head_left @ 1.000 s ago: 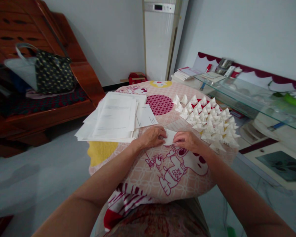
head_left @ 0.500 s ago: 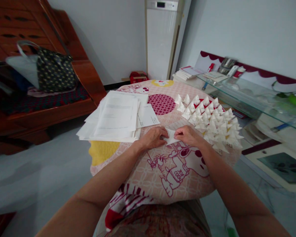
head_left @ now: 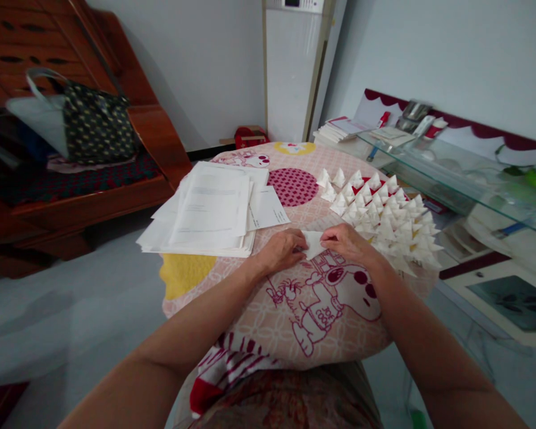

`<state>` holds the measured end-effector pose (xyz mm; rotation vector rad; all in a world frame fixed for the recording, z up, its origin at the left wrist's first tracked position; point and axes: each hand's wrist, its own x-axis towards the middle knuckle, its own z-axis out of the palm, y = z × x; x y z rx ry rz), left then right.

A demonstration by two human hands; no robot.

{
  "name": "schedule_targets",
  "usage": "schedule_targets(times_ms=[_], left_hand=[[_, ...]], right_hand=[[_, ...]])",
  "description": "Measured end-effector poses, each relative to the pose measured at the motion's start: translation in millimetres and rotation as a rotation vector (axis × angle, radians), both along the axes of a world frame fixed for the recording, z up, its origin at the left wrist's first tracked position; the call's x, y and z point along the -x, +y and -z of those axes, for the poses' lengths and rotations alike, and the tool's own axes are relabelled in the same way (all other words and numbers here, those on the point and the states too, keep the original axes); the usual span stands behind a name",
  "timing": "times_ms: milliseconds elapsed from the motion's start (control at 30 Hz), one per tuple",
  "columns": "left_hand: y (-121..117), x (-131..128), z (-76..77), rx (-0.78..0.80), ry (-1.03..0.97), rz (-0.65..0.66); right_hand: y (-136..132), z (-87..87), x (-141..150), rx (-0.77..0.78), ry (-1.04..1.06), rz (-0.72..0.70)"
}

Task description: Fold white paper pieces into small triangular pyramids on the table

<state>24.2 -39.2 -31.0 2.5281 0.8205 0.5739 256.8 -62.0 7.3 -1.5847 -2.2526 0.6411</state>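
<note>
A small folded white paper piece lies on the cartoon-print tablecloth between my two hands. My left hand pinches its left edge with curled fingers. My right hand presses and pinches its right edge, fingers bent. To the right of my right hand stand several folded white paper triangles in rows. A stack of white sheets lies to the left, beyond my left hand.
A glass shelf unit with books and small items runs along the right. A wooden bench with a dotted bag is at the left. A white standing appliance is at the back wall.
Both hands stay on the paper piece; my fingers have shifted slightly along the fold. The view has drifted a little.
</note>
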Motion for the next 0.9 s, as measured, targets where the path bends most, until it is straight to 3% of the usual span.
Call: schedule_targets(times_ms=[233,400,667,900], left_hand=[[7.8,8.4,-4.3,0.014,0.006,0.168],[10.0,11.5,-3.2,-0.002,-0.026,0.167],[12.5,14.0,-1.4,-0.018,-0.024,0.168],[11.6,13.3,-2.8,-0.012,-0.023,0.173]], right_hand=[[10.6,-1.2,12.1,0.030,-0.010,0.009],[14.4,-5.9,25.3,0.003,-0.078,-0.042],[22.6,22.3,26.3,-0.136,-0.127,-0.028],[24.2,21.5,29.3,-0.141,-0.189,-0.040]])
